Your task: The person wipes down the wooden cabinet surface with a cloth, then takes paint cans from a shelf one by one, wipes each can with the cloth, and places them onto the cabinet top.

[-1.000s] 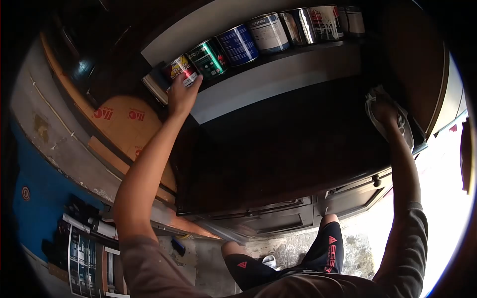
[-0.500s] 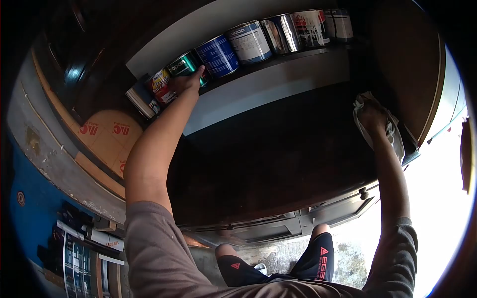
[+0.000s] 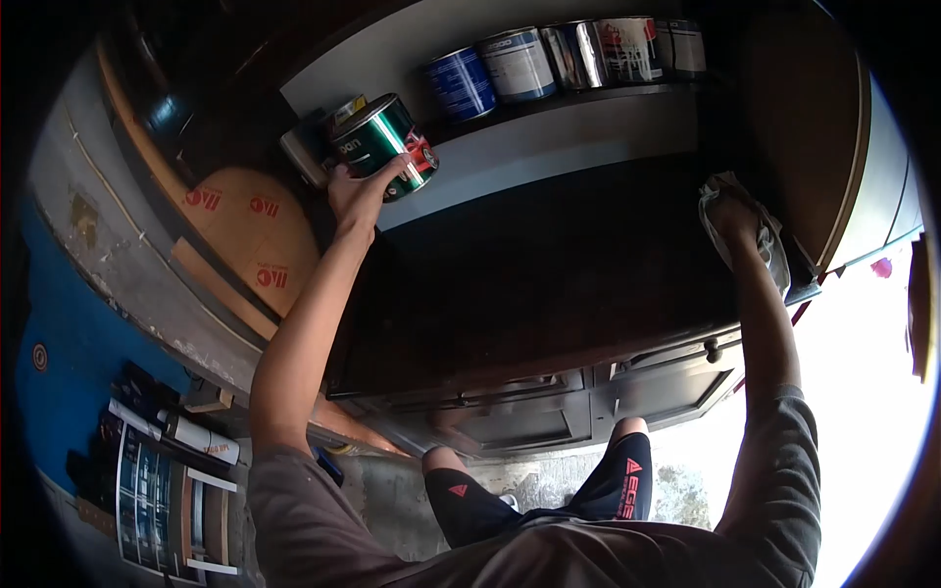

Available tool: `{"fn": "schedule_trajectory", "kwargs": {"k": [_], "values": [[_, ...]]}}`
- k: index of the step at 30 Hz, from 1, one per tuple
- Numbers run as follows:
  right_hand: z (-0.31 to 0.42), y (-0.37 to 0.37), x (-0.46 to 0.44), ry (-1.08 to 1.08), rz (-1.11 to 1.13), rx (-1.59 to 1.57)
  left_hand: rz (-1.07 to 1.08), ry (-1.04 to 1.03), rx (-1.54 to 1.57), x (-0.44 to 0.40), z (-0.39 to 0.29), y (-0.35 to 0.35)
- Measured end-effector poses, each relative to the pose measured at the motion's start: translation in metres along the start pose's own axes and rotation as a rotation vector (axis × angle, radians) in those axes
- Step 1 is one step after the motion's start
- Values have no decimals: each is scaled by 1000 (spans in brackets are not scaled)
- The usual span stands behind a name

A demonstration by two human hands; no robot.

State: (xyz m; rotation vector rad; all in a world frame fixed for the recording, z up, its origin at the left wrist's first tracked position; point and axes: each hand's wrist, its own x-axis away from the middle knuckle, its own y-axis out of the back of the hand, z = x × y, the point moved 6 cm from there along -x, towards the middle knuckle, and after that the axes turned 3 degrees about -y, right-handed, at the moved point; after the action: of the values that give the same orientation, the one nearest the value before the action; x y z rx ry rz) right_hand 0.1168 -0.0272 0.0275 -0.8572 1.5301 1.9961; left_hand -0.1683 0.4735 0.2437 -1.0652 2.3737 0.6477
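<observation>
My left hand [image 3: 361, 194] grips a green paint can [image 3: 377, 142] with a red car on its label, holding it tilted in front of the shelf. Partly hidden behind that can are a yellow-topped can [image 3: 347, 110] and a pale can-like item [image 3: 304, 157]. To the right on the shelf stands a blue can [image 3: 462, 86]. Over at the right end of the dark cabinet top [image 3: 549, 255], my right hand [image 3: 733, 218] is closed on a whitish cloth [image 3: 769, 253], which rests against the surface.
More cans line the shelf [image 3: 578, 99]: a white-and-blue one [image 3: 517, 67], a silver one [image 3: 576, 57] and a paint-streaked one [image 3: 629, 51]. A round-edged brown board [image 3: 235, 235] leans at left. Cabinet drawers [image 3: 520, 416] face my knees.
My left hand has drawn the green can off the shelf toward me, leaving a gap left of the blue can. My right hand stays with the cloth at the right.
</observation>
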Motion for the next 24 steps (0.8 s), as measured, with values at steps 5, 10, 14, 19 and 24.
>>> {"fn": "schedule_trajectory", "kwargs": {"k": [5, 10, 14, 19, 24], "values": [[21, 10, 9, -81, 418, 51, 147, 45, 236, 87, 30, 21], [55, -2, 55, 182, 306, -22, 337, 126, 246, 135, 68, 17], [114, 71, 105, 247, 564, -204, 519, 173, 343, 156, 95, 9], [199, 153, 140, -547, 798, -1681, 627, 124, 457, 163, 88, 2], [344, 168, 140, -350, 772, -1942, 611, 130, 480, 168, 96, -20]]}}
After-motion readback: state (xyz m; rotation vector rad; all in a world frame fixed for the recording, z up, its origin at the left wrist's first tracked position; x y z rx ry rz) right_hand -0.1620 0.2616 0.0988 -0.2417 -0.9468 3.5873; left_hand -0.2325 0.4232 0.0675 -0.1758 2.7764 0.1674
